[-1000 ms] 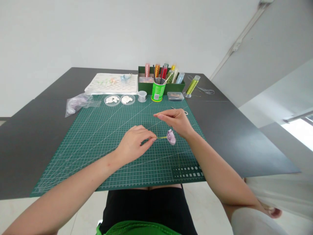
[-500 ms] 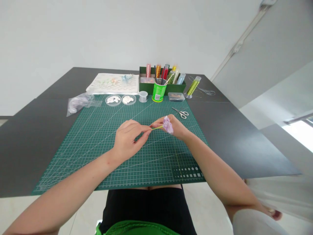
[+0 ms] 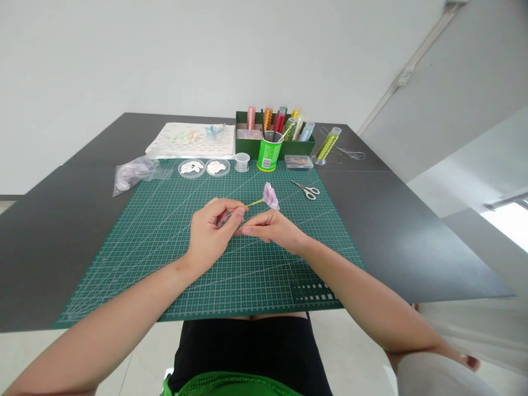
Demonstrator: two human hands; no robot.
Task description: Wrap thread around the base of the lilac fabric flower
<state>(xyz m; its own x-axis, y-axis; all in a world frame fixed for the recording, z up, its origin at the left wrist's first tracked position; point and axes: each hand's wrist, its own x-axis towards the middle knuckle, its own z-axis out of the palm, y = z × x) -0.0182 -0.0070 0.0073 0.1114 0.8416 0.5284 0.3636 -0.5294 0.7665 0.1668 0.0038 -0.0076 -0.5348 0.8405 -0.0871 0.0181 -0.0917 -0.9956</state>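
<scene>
A green cutting mat [image 3: 136, 264] reaches the near edge of the dark table [image 3: 429, 247], with a white wall [image 3: 185, 55] beyond the table's far edge and pale floor [image 3: 144, 363] below. Well inside the mat's edges, the left hand [image 3: 216, 225] pinches the stem of a lilac flower [image 3: 270, 197]. Just beside, the right hand [image 3: 274, 231] has thumb and fingers together, perhaps on something too fine to see. Scissors [image 3: 306, 190] lie near the mat's right edge.

So it's a dark grey flat-topped table [image 3: 404, 242], big green gridded cutting mat [image 3: 157, 242] lying on it, plus a white stack of sheets [image 3: 198, 148], an open dark green rectangular box [image 3: 247, 147] and a yellow-green thread spool [image 3: 328, 144] off right.
</scene>
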